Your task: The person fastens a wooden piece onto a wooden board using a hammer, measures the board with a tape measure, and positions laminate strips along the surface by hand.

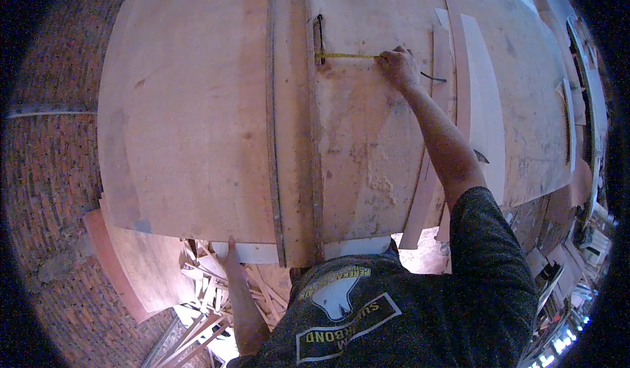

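My right hand (399, 64) is closed on a yellow tape measure (351, 55), above the right part of the plywood. The tape's blade runs left from my fingers to the raised wooden strip (314, 105). A thin dark rod (321, 34) lies along that strip and touches the tape's far end. Just right of my right hand is a short dark thin piece (433, 78) whose kind I cannot make out. My left hand (230, 253) is at the near edge of the left plywood sheet (190, 118), one digit touching the edge; its other fingers are hidden.
Long thin boards (482, 92) lie along the worktop's right side. Scrap wood strips (209, 289) are heaped below the near edge at left. A brick surface (49, 191) borders the left side. More offcuts (564, 269) clutter the floor at the right.
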A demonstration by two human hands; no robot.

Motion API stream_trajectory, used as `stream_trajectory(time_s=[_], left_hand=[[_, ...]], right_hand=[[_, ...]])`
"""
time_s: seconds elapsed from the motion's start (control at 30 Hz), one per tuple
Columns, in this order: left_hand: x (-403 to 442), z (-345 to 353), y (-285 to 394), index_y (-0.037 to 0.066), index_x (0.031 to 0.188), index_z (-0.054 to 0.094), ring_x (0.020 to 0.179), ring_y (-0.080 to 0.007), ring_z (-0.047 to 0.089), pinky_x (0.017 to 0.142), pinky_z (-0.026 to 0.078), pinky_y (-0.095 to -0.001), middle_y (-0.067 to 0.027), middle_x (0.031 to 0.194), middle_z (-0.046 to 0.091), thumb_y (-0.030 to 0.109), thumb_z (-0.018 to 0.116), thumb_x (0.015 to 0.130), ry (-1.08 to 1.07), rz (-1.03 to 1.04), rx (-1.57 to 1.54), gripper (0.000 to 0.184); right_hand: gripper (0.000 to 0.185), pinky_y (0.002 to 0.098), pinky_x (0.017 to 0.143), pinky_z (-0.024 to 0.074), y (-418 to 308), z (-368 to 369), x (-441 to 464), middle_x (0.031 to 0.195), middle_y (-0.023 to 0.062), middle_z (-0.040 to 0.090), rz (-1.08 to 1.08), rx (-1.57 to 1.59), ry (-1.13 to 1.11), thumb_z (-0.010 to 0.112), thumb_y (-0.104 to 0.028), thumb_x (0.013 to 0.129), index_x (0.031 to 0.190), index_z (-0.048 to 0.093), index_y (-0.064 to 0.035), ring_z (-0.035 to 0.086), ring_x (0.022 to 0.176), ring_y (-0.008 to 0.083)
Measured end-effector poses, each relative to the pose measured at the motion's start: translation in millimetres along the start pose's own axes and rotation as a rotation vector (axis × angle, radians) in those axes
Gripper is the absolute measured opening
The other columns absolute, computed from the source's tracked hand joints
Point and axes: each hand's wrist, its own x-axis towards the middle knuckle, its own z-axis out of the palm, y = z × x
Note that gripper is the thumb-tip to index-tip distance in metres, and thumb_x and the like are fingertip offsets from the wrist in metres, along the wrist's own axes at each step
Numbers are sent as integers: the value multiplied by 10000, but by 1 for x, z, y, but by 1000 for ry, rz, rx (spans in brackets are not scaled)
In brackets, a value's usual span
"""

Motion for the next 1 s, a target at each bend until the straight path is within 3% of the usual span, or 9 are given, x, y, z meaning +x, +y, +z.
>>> stream_trajectory(time_s=[0.17, 0.27, 0.37, 0.43, 0.5, 0.57, 0.7, 1.0], left_hand=[[19, -9, -15, 13, 1498, 296, 1216, -269, 542, 1020, 471, -388, -145, 1422, 487, 253, 863, 783, 12, 61, -16, 944], [40, -21, -32, -32, 1477, 312, 1221, -266, 538, 1039, 455, -385, -158, 1415, 490, 258, 862, 783, 74, 56, 82, 931], [68, -48, -53, -57, 1468, 309, 1235, -261, 527, 1049, 446, -386, -166, 1414, 488, 257, 860, 784, -78, 71, -17, 934], [63, -44, -48, -54, 1471, 305, 1244, -258, 521, 1050, 445, -387, -163, 1416, 486, 245, 851, 794, -103, 84, -32, 920], [22, -9, -15, -36, 1478, 305, 1250, -256, 517, 1048, 447, -387, -153, 1418, 487, 220, 834, 814, 17, 88, 88, 887], [1, 1, 1, 0, 1489, 309, 1253, -255, 517, 1046, 451, -393, -131, 1418, 490, 192, 813, 836, -50, 85, -22, 847], [4, -2, 1, 77, 1501, 325, 1256, -251, 515, 1044, 462, -402, -85, 1420, 492, 129, 796, 846, -164, 122, -91, 807], [9, -1, -2, 117, 1484, 354, 1217, -235, 542, 1026, 480, -412, -88, 1374, 526, 62, 809, 815, -89, 100, -109, 811]], right_hand=[[268, 422, 930, 482, -7, -11, -1, 973, 94, 715, 18, 21, -24, 647, -372, 878, 956, 773, -149, 623, 1013, 289], [259, 465, 890, 502, -3, -8, -1, 1024, 109, 686, 5, 20, -30, 614, -394, 900, 973, 771, -203, 617, 1029, 359], [248, 471, 896, 499, 2, 1, 2, 1025, 109, 678, 7, 4, -26, 608, -392, 902, 969, 770, -217, 603, 1053, 355], [243, 475, 902, 497, -2, -3, -1, 1029, 109, 675, 27, 7, -19, 603, -391, 903, 966, 770, -226, 596, 1069, 349], [244, 480, 909, 494, -4, -6, -1, 1033, 107, 675, 43, 20, -23, 598, -394, 904, 963, 769, -231, 591, 1080, 343], [249, 485, 917, 489, -4, -6, -1, 1037, 103, 676, 55, 48, -42, 594, -401, 905, 960, 768, -230, 587, 1088, 336], [253, 479, 925, 483, -4, -6, 0, 1041, 97, 677, 27, 5, -48, 598, -412, 901, 962, 766, -233, 595, 1079, 327], [270, 478, 927, 484, -13, -15, -3, 1063, 99, 675, 73, -4, -51, 607, -427, 899, 985, 767, -227, 593, 1071, 347]])
